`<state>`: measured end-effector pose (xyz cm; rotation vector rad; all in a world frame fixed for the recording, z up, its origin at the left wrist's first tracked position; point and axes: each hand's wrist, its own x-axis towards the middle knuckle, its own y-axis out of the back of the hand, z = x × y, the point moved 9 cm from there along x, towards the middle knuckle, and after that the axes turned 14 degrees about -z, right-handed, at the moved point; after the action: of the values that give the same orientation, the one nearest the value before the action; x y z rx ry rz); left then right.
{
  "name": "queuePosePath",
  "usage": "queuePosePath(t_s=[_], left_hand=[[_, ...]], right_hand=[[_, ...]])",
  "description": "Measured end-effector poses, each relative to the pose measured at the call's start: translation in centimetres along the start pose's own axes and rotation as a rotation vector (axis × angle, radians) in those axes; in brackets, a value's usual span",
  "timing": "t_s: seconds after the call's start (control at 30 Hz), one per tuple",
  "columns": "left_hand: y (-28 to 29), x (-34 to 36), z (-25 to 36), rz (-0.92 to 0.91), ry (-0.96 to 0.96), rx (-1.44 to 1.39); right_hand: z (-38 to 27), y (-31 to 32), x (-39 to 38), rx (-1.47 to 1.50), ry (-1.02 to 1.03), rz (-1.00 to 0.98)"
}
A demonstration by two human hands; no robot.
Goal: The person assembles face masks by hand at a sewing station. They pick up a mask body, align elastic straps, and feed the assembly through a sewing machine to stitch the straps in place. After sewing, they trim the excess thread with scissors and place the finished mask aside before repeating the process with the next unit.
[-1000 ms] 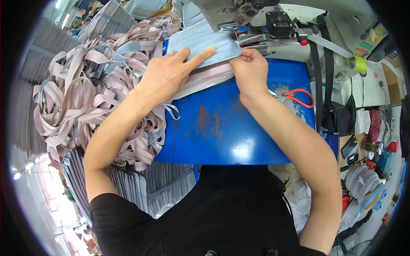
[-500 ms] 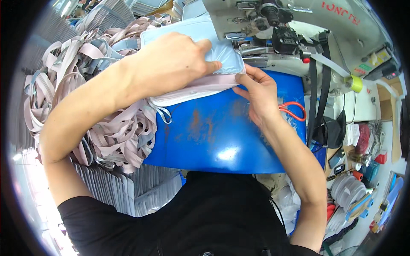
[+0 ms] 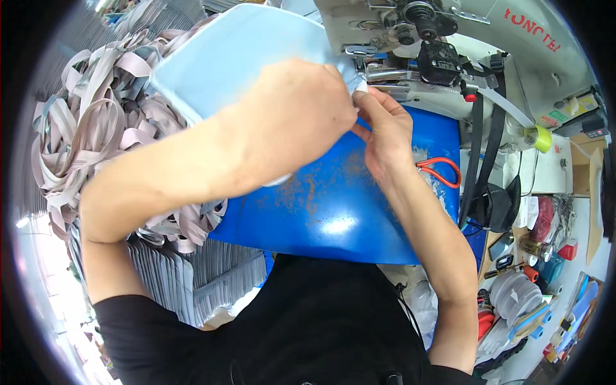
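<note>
The light blue fabric piece [image 3: 237, 54] lies up and to the left of both hands, its long axis running from upper left down to the right, ending at the sewing machine [image 3: 417, 38]. The left hand [image 3: 295, 119] rests across the near corner, fingers curled shut and pinching the cloth edge. The right hand [image 3: 382, 131] meets it from the right, thumb and forefinger closed on the same edge just below the machine's foot; both hands are equally near. Beneath them sits a worn blue table [image 3: 333, 212], with red-handled snips [image 3: 439, 170] at its right edge. A heap of grey-pink straps [image 3: 90, 128] fills the left side
</note>
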<state>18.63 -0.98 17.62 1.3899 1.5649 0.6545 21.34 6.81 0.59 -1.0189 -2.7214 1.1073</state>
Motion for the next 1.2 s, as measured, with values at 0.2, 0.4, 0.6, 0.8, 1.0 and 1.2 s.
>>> queuePosePath(t_s=[0.2, 0.4, 0.6, 0.8, 1.0, 1.2], left_hand=[[-1.1, 0.8, 2.1, -0.014, 0.131, -0.105], [-1.2, 2.9, 3.2, 0.020, 0.189, -0.292], [-3.1, 3.7, 1.4, 0.066, 0.325, -0.606], [-1.2, -2.3, 4.9, 0.438, 0.242, -0.664], [-2.1, -3.6, 7.4, 0.482, 0.137, -0.588], [-2.1, -4.3, 7.4, 0.566, -0.005, -0.545]], right_hand=[[0.0, -0.3, -0.3, 0.082, 0.062, -0.037], [0.3, -0.6, -0.7, 0.176, 0.129, -0.076], [-1.5, 0.9, -2.2, -0.451, 0.330, -0.089], [-2.6, 1.1, -5.7, -0.766, 0.241, -0.110], [-0.7, 2.4, -8.6, -0.445, 0.091, -0.130], [-0.5, 1.6, -10.2, -0.313, 0.059, -0.133]])
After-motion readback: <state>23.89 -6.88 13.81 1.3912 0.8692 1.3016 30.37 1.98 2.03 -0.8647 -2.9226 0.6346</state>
